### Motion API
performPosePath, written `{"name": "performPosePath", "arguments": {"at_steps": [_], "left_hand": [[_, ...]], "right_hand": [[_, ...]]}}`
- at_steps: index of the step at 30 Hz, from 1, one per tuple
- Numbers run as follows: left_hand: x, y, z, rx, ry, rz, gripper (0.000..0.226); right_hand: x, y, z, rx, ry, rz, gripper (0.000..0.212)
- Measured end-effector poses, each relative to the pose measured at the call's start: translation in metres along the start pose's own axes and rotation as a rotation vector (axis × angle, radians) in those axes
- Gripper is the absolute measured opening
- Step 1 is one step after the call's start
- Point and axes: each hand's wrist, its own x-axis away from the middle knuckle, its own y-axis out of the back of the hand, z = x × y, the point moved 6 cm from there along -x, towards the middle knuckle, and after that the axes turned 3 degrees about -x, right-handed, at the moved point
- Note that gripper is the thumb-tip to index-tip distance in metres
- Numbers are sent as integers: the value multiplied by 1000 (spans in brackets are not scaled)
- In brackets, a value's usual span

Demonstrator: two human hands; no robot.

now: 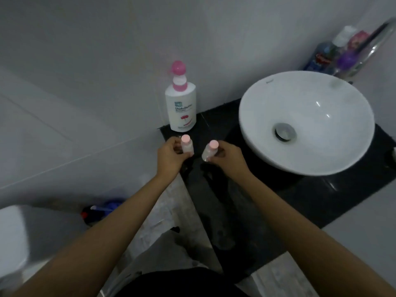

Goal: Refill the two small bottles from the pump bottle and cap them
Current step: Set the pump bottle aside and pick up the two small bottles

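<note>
Fingers (182, 151) of left hand (169, 157) curled around one small bottle (187, 146), held upright at centre frame; fingers of right hand (227, 156) wrapped the same way around second small bottle (209, 152), tilted with its cap leaning toward upper right. Two small bottles in all, one per hand, near each other but apart, both above the front left corner of dark countertop (300, 196). One pump bottle (181, 108) just above them in frame, standing upright on the counter's far left corner against the pale wall.

Small bottles: translucent whitish bodies, round pale pink caps on both; fill level impossible to judge through blur. Pump bottle: white body, pink pump head and collar, blue lettering, small red flower print.

One white round basin (306, 123) at right of frame, sitting on the counter, metal drain at its middle, well clear of both hands. Cluster of colourful toiletries (336, 54) at upper right, too blurred to count. White toilet tank (10, 239) at lower left; blue and red items (100, 212) on floor beside it. Open counter between hands and pump bottle.
</note>
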Motion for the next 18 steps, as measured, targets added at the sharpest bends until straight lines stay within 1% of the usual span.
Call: {"name": "performPosePath", "arguments": {"at_steps": [3,5,7,10,13,18], "left_hand": [[-24,0,5,19,36,-88,37],[-35,-4,11,26,70,-101,37],[-43,-8,18,21,96,-107,36],[-48,-12,28,1,109,-144,33],[-51,-13,33,9,105,-164,33],[-57,-16,32,74,105,-151,35]], "right_hand": [[-46,-13,16,63,-14,-3,23],[-67,-22,22,79,-9,7,15],[-80,-29,24,65,-21,13,12],[-92,-35,22,80,-48,-4,11],[-98,-39,17,101,-68,-10,5],[-103,-45,11,37,-73,10,8]]}}
